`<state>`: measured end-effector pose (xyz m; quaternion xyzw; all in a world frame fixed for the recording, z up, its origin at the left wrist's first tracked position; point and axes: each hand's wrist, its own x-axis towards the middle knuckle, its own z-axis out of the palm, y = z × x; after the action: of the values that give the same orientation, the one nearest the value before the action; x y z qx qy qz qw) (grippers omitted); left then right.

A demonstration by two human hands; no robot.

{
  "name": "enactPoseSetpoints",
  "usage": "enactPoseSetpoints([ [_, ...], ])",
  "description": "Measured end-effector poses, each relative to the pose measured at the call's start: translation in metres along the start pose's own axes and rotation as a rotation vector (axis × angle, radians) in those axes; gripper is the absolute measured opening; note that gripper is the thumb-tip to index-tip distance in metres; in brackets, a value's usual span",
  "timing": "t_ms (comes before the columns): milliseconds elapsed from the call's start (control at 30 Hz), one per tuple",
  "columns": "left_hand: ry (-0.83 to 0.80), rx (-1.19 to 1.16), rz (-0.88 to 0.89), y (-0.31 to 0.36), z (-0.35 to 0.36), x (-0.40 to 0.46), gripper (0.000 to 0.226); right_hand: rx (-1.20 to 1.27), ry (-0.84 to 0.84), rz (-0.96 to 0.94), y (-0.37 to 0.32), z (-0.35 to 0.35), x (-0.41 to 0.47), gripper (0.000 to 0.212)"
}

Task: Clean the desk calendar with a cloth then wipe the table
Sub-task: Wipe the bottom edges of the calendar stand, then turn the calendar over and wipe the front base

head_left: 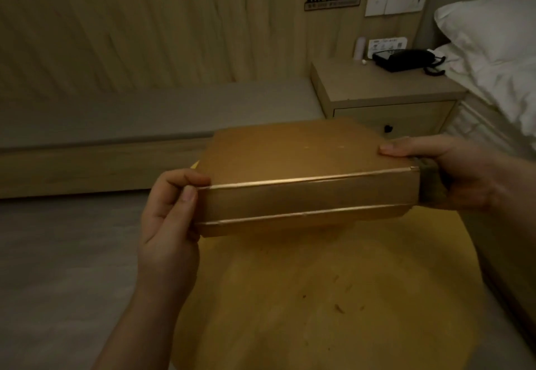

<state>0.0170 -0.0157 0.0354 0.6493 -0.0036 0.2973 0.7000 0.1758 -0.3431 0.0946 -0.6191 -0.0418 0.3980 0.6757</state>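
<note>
Dim, warm lighting. The desk calendar [290, 166], a folded brown cardboard piece with bright edge strips, is being held in the air above the yellowish desk [319, 297], not touching it. Its long axis is running left to right, the right end sitting slightly higher; one broad face is pointing up and away, the narrow spine face is pointing toward the camera. The left hand [171, 213] is gripping the left end, thumb on the spine edge. The right hand [446, 166] is clamping the right end, thumb on top, with a dark cloth [432, 187] pressed between palm and calendar. Behind: a nightstand [383, 85] carrying a black telephone [406, 59], and a bed with a white pillow [493, 27].
</note>
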Motion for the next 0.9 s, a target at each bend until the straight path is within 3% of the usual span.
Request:
enactPoseSetpoints([
  [167, 0.050, 0.035, -0.170, 0.013, 0.002, 0.001, 0.046, -0.261, 0.101, -0.175, 0.007, 0.004, -0.032, 0.044],
  [333, 0.013, 0.145, -0.228, 0.010, 0.014, 0.001, 0.017, -0.399, 0.271, -0.279, 0.030, 0.010, -0.047, 0.035],
  [533, 0.103, 0.056, -0.209, -0.007, 0.030, -0.001, 0.018, -0.575, 0.331, -0.326, 0.047, 0.020, -0.055, 0.029],
  [667, 0.119, 0.033, -0.175, -0.017, 0.029, -0.003, 0.019, -0.604, 0.395, -0.355, 0.041, 0.025, -0.059, 0.039],
  [800, 0.069, 0.035, -0.125, -0.020, 0.027, -0.003, 0.017, -0.502, 0.513, -0.436, 0.015, 0.018, -0.055, 0.064],
  [900, 0.058, 0.020, -0.100, -0.024, 0.030, -0.003, 0.025, -0.511, 0.456, -0.427, -0.011, 0.023, -0.053, 0.057],
])
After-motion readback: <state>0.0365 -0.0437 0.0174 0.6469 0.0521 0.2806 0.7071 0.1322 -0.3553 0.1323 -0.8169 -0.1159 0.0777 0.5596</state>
